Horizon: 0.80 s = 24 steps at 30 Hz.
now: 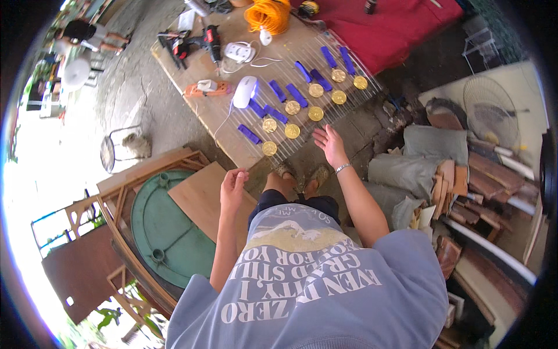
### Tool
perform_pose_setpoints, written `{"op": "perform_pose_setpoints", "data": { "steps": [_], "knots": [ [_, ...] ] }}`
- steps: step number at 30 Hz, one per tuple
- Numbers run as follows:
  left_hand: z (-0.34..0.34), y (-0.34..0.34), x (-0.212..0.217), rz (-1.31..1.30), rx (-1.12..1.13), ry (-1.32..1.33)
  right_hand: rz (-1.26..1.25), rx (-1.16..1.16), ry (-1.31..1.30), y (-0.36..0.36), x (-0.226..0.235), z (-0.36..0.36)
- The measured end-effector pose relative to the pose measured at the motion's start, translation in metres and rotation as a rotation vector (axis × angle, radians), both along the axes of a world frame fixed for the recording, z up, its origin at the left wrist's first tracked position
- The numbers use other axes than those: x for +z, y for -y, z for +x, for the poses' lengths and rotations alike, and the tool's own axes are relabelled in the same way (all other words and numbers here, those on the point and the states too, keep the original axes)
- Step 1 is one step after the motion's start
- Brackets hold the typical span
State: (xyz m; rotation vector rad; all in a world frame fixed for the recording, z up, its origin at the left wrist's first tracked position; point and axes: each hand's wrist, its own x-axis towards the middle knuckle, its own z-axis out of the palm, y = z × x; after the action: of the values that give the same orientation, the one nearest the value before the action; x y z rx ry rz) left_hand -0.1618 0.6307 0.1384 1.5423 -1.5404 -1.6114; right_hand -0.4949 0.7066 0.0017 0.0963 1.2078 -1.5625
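Head view: gold medals (315, 113) with purple ribbons (296, 95) lie in rows on the desk (235, 149). Just off the desk's near edge, the right hand (331, 146) is empty, fingers extended; the left hand (233, 184) has its fingers curled, whether pinching anything I cannot tell. Nearer than the desk, a blue-grey shirt (349, 302) bears large white lettering.

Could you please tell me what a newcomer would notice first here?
Probably the gold medals with blue ribbons, laid out on the table beyond the right hand. Next might come the bright orange coil at the table's far end, and the red cloth to its right.
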Motion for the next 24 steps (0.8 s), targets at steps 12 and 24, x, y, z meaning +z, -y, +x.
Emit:
{"op": "perform_pose_setpoints", "data": {
  "steps": [12,24],
  "knots": [
    [-0.109,0.169,-0.046,-0.614,-0.133,0.566,0.130,0.153,0.014,-0.011,0.003,-0.001],
    [-0.154,0.227,-0.045,-0.607,-0.206,0.858,0.374,0.274,-0.228,-0.064,0.007,-0.015]
  ]
}}
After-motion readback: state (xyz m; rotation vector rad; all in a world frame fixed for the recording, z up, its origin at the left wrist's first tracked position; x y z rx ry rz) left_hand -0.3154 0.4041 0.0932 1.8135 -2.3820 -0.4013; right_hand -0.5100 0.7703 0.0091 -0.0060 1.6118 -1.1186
